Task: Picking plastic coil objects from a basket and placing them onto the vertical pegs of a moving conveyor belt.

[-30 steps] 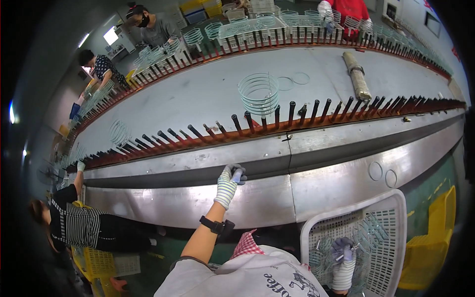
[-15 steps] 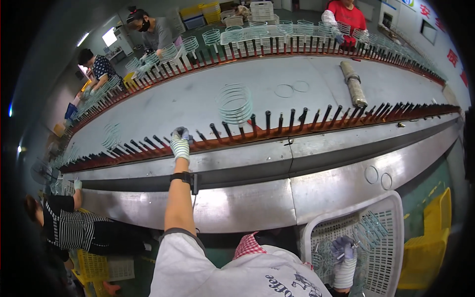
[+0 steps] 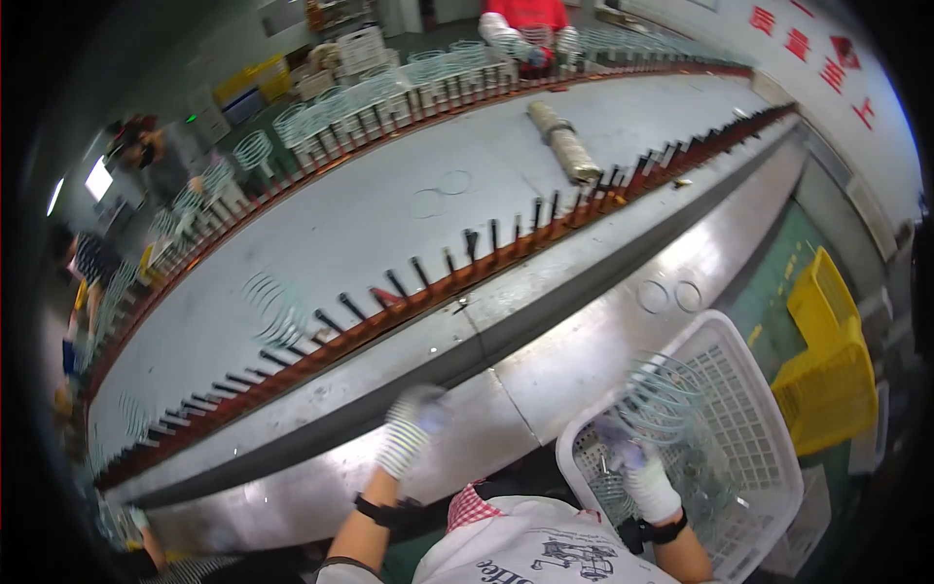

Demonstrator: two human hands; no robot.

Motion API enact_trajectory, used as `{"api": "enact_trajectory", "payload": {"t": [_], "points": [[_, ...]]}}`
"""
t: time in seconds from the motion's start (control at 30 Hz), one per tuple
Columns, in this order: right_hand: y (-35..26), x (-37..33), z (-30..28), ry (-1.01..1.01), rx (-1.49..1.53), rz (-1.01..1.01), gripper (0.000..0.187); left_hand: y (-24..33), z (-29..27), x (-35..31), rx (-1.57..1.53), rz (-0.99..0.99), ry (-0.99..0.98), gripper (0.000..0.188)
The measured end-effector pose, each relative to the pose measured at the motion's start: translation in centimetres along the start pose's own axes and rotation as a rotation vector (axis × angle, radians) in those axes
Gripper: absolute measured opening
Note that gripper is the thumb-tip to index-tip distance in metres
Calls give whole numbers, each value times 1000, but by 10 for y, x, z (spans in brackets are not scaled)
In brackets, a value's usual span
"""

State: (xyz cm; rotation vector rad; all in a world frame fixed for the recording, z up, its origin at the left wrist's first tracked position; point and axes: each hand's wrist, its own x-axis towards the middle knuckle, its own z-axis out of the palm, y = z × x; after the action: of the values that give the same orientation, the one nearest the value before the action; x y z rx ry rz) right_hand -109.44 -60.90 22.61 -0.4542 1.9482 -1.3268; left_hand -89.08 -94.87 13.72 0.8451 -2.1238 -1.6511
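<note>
The right hand [image 3: 630, 452] grips a pale green wire coil [image 3: 664, 397] at the near side of the white basket [image 3: 747, 394]; more coils lie inside. The left hand [image 3: 415, 420] hovers, blurred, over the bench's metal front [image 3: 501, 411]; whether its fingers are closed, I cannot tell.

A pale short-sleeved shirt [image 3: 520, 547] bears dark lettering and a line drawing on its front, with a red-and-white checked cloth [image 3: 469, 508] at the collar and dark trim edging the left sleeve [image 3: 341, 576]. The left hand [image 3: 414, 420] and right hand [image 3: 632, 456] wear pale gloves [image 3: 399, 452] with grey-violet areas, the left one visibly striped; a black band [image 3: 377, 510] circles each wrist.
</note>
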Motion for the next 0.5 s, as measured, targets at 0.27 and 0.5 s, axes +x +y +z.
{"api": "enact_trajectory", "payload": {"t": [0.27, 0.5], "points": [[-20, 46, 52, 67, -635, -818, 35, 109, 150, 3, 207, 95, -761, 42], [-57, 26, -5, 158, 49, -294, 47, 141, 158, 141, 102, 302, -135, 22]]}}
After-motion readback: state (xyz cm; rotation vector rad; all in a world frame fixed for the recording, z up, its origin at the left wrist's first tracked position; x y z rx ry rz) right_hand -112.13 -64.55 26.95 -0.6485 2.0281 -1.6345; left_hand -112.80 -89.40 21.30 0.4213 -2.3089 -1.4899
